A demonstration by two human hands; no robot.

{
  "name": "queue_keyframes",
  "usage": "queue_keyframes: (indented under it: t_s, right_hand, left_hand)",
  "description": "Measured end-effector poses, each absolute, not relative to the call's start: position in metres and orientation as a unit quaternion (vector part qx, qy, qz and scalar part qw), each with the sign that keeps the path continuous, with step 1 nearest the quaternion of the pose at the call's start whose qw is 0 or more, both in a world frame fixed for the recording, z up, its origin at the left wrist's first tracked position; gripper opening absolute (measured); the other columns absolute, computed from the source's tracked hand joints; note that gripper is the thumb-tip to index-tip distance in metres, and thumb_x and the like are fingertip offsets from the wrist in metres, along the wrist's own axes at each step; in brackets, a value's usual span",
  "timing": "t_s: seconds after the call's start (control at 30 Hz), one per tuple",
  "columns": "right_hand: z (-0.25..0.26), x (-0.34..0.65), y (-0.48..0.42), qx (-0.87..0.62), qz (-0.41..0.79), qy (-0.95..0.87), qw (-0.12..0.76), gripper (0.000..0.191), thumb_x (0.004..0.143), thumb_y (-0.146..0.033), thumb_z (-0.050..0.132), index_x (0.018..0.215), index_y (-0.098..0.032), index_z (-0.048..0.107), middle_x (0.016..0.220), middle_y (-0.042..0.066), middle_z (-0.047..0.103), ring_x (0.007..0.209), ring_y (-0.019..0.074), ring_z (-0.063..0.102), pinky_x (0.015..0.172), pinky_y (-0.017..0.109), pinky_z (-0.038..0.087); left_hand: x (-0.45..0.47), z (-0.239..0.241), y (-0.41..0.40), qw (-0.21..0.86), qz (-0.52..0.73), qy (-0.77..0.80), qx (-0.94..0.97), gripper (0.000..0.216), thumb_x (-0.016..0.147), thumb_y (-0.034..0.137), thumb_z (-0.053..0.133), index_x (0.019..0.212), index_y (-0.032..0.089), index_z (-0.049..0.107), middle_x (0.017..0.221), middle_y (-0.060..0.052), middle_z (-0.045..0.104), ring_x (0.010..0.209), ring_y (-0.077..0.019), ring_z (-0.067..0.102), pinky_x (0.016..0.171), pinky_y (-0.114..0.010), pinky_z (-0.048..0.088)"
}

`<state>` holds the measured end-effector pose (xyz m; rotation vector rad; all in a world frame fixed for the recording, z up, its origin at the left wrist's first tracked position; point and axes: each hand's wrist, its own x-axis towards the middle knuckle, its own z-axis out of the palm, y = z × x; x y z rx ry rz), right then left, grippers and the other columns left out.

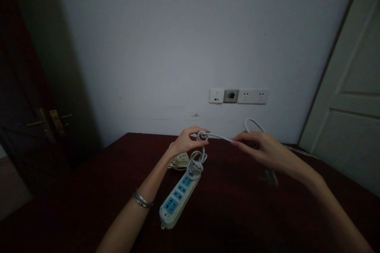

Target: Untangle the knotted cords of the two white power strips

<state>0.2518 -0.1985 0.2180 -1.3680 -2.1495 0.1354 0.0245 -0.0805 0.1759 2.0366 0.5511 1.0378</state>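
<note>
A white power strip (179, 197) with blue socket faces lies slanted on the dark red table, its far end under loops of its own cord. My left hand (190, 139) pinches a small coil of the white power cord (218, 136) above that end. The cord runs fairly straight across to my right hand (258, 148), whose thumb and fingers are closed on it. Beyond my right hand the cord rises in a loop, and a plug (271, 178) hangs below the hand, partly blurred.
Behind my left wrist sits a second pale power strip (181, 160), partly hidden. The dark red table (225, 213) meets a white wall with wall sockets (252, 96) and a switch plate. A door with a handle (55, 120) stands at left, a pale panelled door (353, 106) at right.
</note>
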Motion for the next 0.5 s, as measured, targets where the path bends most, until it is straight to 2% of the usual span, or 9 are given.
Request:
queue_keyframes:
  t_s: [0.1, 0.2, 0.37, 0.5]
  right_hand:
    - [0.219, 0.257, -0.198, -0.518, 0.0, -0.792, 0.324, 0.036, 0.088, -0.042, 0.042, 0.091, -0.017, 0.068, 0.088, 0.008, 0.068, 0.077, 0.0192, 0.061, 0.07, 0.031, 0.045]
    - [0.219, 0.263, -0.198, -0.525, -0.011, -0.781, 0.339, 0.036, 0.087, -0.044, 0.044, 0.091, -0.018, 0.068, 0.09, 0.008, 0.068, 0.08, 0.02, 0.061, 0.073, 0.032, 0.046]
    - [0.216, 0.267, -0.194, -0.508, 0.016, -0.779, 0.368, 0.035, 0.084, -0.048, 0.05, 0.093, -0.021, 0.07, 0.093, 0.007, 0.068, 0.083, 0.0194, 0.061, 0.075, 0.031, 0.046]
    - [0.215, 0.264, -0.19, -0.504, 0.023, -0.775, 0.381, 0.037, 0.081, -0.049, 0.054, 0.094, -0.021, 0.073, 0.087, 0.008, 0.068, 0.076, 0.0185, 0.06, 0.071, 0.031, 0.046]
  left_hand:
    - [0.026, 0.162, -0.074, 0.556, 0.346, 0.115, 0.747, 0.038, 0.068, 0.025, 0.072, 0.103, 0.012, 0.066, 0.094, -0.01, 0.066, 0.089, -0.0196, 0.061, 0.086, -0.037, 0.044]
    - [0.032, 0.144, -0.068, 0.686, 0.298, 0.042, 0.663, 0.04, 0.07, 0.028, 0.072, 0.104, 0.01, 0.064, 0.093, -0.013, 0.066, 0.09, -0.0241, 0.063, 0.089, -0.042, 0.042]
    - [0.044, 0.123, -0.063, 0.754, 0.308, 0.026, 0.579, 0.041, 0.071, 0.033, 0.071, 0.103, 0.01, 0.063, 0.09, -0.016, 0.067, 0.082, -0.0214, 0.063, 0.073, -0.032, 0.045]
    - [0.05, 0.121, -0.064, 0.768, 0.339, 0.039, 0.542, 0.037, 0.072, 0.034, 0.07, 0.098, 0.01, 0.064, 0.082, -0.012, 0.065, 0.077, -0.0186, 0.062, 0.067, -0.027, 0.043]
